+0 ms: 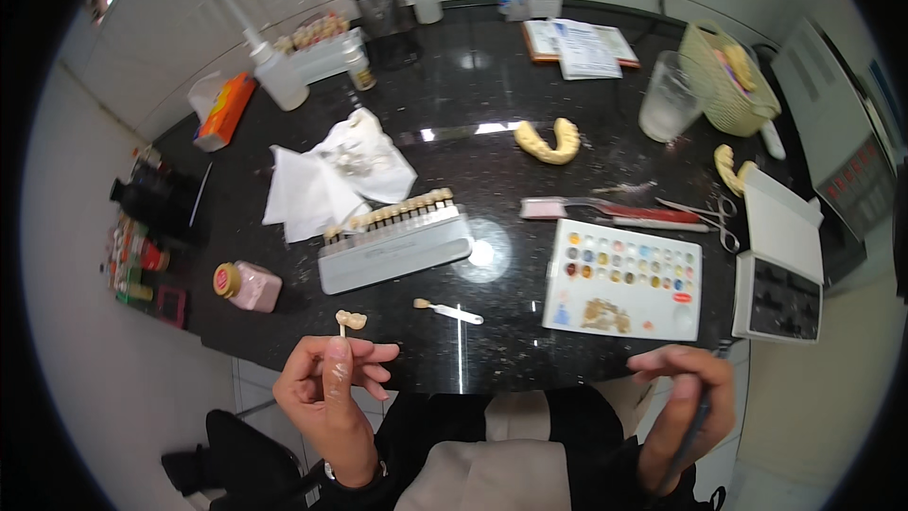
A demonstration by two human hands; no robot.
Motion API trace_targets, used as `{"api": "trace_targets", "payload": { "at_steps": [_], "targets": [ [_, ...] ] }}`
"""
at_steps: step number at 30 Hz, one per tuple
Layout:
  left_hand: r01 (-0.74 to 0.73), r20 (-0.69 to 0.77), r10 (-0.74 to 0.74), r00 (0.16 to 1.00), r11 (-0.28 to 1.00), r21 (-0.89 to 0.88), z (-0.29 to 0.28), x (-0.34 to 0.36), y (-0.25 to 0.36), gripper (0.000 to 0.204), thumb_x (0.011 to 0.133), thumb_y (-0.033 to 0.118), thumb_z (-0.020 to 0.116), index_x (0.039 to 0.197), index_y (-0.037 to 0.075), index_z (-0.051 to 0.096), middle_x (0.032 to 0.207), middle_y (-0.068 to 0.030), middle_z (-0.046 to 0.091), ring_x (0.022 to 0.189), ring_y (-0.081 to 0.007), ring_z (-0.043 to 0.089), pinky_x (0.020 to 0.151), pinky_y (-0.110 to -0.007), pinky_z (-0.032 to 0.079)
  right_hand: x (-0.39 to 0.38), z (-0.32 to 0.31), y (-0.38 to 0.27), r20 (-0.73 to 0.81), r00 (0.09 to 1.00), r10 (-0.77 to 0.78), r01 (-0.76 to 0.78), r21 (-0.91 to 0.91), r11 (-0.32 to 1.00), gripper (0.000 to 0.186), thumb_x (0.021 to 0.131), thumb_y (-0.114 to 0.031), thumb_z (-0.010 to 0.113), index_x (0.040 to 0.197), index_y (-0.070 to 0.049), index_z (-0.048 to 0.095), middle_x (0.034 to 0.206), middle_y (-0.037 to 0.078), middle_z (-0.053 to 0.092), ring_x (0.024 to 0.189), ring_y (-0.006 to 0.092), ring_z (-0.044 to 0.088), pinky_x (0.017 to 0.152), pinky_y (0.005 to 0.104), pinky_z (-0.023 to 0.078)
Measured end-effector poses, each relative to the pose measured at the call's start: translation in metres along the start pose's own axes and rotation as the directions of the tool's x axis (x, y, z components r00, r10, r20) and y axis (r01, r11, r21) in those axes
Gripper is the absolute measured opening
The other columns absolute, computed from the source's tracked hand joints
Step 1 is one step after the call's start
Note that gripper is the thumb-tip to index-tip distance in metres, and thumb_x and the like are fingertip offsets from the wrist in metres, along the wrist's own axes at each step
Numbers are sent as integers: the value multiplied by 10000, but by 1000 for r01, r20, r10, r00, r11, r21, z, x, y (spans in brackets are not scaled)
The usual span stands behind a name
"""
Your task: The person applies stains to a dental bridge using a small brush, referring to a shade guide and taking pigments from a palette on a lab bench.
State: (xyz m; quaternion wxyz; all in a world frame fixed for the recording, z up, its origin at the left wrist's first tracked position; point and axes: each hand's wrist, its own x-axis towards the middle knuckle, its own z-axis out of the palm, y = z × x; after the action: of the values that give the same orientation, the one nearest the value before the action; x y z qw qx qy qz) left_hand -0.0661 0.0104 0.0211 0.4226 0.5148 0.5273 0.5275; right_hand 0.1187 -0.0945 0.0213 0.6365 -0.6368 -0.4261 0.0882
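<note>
Near the table's front edge, my left hand (333, 383) pinches a short pale stick. A small tooth-coloured dental bridge (353, 320) sits on top of it. My right hand (689, 407), lower right, is closed around a slim dark-handled tool (698, 426); its tip is too small to make out. Ahead of that hand lies a white palette (624, 322) with several coloured wells and a brown smear. A single shade tab (450, 311) lies on the table between my hands. Behind it rests a grey shade guide (395, 251) with a row of tooth tabs.
Crumpled white tissues (317, 185) and a pink jar with a yellow lid (248, 286) are at left. A yellowish dental model (549, 144) stands mid-table. Scissor-like forceps (724, 218) lie behind the palette. At right are an open white case (780, 298), a cup (672, 99) and a basket (724, 76).
</note>
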Motion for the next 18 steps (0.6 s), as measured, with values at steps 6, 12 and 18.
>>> {"api": "trace_targets", "payload": {
  "at_steps": [6,12,18],
  "targets": [
    [223,30,-221,975,969,-103,-24,-8,-9,177,833,101,503,757,-59,501,651,-198,598,515,-173,596,432,-213,467,28,85,-14,557,825,-97,243,-194,950,226,608,47,651,811,-15,574,845,120,604,746,242,586,634,279,453],
    [292,32,-290,956,952,-92,-22,3,-7,272,846,192,473,705,-41,477,561,-184,577,416,-164,555,371,-223,456,40,124,-16,690,723,41,307,-373,876,279,620,-16,669,873,-33,555,853,110,560,700,262,531,578,323,432],
    [312,263,-237,935,904,-291,-38,17,-15,244,872,197,465,838,-43,478,721,-171,609,570,-154,589,548,-242,501,44,125,-37,673,714,195,314,-556,770,237,678,-14,608,901,-44,532,778,128,527,719,299,544,637,371,425]
  ]
}}
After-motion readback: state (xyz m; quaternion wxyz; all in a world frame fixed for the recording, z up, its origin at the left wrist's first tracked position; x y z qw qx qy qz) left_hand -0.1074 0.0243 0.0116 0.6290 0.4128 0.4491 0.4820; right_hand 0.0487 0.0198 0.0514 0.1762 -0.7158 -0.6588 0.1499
